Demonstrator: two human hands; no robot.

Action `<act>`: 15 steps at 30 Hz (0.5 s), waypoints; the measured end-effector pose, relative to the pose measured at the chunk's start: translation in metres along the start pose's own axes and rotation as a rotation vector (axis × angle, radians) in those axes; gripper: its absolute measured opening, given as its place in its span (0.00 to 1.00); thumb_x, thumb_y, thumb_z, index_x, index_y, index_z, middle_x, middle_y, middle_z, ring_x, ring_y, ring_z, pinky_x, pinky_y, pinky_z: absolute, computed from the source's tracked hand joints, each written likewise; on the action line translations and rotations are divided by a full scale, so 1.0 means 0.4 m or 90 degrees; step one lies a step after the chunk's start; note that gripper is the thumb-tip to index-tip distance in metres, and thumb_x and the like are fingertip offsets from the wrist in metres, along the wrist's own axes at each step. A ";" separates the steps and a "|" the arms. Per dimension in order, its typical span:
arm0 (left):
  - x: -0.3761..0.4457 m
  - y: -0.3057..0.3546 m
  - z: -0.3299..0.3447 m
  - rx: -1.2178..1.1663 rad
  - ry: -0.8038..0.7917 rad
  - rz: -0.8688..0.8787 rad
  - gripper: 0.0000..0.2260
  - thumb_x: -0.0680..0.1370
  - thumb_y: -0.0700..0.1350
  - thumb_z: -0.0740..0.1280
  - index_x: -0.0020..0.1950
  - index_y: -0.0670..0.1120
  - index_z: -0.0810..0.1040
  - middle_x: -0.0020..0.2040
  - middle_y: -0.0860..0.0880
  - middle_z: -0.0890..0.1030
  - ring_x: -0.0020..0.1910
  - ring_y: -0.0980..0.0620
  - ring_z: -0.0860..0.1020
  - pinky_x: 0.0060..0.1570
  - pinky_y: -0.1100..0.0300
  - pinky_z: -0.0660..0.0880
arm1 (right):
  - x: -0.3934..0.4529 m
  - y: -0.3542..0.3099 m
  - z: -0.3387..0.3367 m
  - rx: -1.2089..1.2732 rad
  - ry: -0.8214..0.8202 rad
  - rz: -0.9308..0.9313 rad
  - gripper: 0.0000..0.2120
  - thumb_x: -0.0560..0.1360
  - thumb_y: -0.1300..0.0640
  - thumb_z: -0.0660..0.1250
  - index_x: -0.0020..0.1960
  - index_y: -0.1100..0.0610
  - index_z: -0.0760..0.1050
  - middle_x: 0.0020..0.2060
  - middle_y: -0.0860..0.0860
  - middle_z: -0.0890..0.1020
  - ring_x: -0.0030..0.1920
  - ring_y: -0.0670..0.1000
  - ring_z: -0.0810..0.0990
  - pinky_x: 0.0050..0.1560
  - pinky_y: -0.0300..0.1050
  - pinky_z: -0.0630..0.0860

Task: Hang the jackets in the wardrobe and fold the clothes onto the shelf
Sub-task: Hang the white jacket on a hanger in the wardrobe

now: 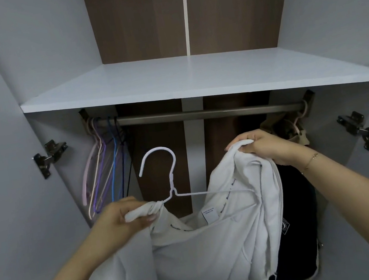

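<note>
I hold a white jacket (212, 246) up in front of the open wardrobe. A white wire hanger (170, 179) sits inside its collar, hook upright, below the metal rail (210, 111). My left hand (123, 219) pinches the jacket's left shoulder together with the hanger's left arm. My right hand (261, 147) grips the jacket's right shoulder, bunched over the hanger's other end. The white shelf (192, 76) above the rail is bare.
Several coloured empty hangers (107, 168) hang bunched at the rail's left end. A dark jacket (296, 219) and a khaki garment (284, 127) hang at the right end. Door hinges (49, 156) (361, 128) stick out on both sides.
</note>
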State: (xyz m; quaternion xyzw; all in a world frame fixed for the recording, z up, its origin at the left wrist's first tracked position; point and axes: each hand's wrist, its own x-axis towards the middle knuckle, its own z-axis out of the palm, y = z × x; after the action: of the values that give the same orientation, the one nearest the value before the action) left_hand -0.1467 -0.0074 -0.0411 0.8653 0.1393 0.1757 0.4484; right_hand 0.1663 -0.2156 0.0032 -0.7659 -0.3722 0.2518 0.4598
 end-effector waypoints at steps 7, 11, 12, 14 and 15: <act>0.032 0.001 0.060 0.011 0.062 0.010 0.08 0.73 0.37 0.74 0.49 0.48 0.85 0.43 0.46 0.81 0.41 0.56 0.79 0.42 0.63 0.74 | -0.001 -0.006 0.088 0.085 0.059 0.048 0.17 0.78 0.73 0.58 0.50 0.58 0.82 0.51 0.58 0.84 0.48 0.51 0.81 0.42 0.37 0.77; 0.064 -0.001 0.074 -0.009 0.047 0.025 0.08 0.73 0.37 0.74 0.48 0.48 0.86 0.41 0.47 0.79 0.39 0.58 0.78 0.41 0.64 0.72 | -0.016 -0.024 0.168 0.146 -0.012 0.054 0.17 0.78 0.70 0.60 0.49 0.55 0.84 0.52 0.54 0.84 0.49 0.51 0.81 0.39 0.36 0.76; 0.070 0.000 0.078 -0.012 0.037 0.033 0.08 0.73 0.36 0.74 0.47 0.49 0.85 0.40 0.48 0.79 0.38 0.59 0.78 0.41 0.64 0.72 | -0.018 -0.030 0.180 0.157 -0.024 0.053 0.17 0.78 0.70 0.60 0.50 0.54 0.84 0.51 0.54 0.84 0.48 0.50 0.82 0.39 0.36 0.77; 0.077 0.005 0.091 -0.019 0.036 0.048 0.11 0.73 0.36 0.74 0.45 0.53 0.85 0.39 0.49 0.78 0.37 0.61 0.77 0.40 0.67 0.72 | -0.019 -0.036 0.196 0.173 -0.062 0.052 0.16 0.78 0.71 0.61 0.54 0.57 0.83 0.51 0.55 0.84 0.48 0.50 0.83 0.43 0.39 0.80; 0.079 0.006 0.096 -0.026 0.046 0.056 0.13 0.73 0.35 0.74 0.44 0.54 0.84 0.39 0.49 0.77 0.37 0.61 0.77 0.39 0.68 0.71 | -0.020 -0.040 0.196 0.182 -0.091 0.045 0.15 0.78 0.70 0.61 0.57 0.59 0.82 0.51 0.56 0.84 0.49 0.51 0.83 0.48 0.40 0.80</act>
State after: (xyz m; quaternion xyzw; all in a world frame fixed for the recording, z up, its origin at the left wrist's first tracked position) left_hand -0.1016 -0.0241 -0.0541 0.8544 0.1133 0.2289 0.4526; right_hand 0.0991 -0.1766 -0.0172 -0.6852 -0.3373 0.3721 0.5275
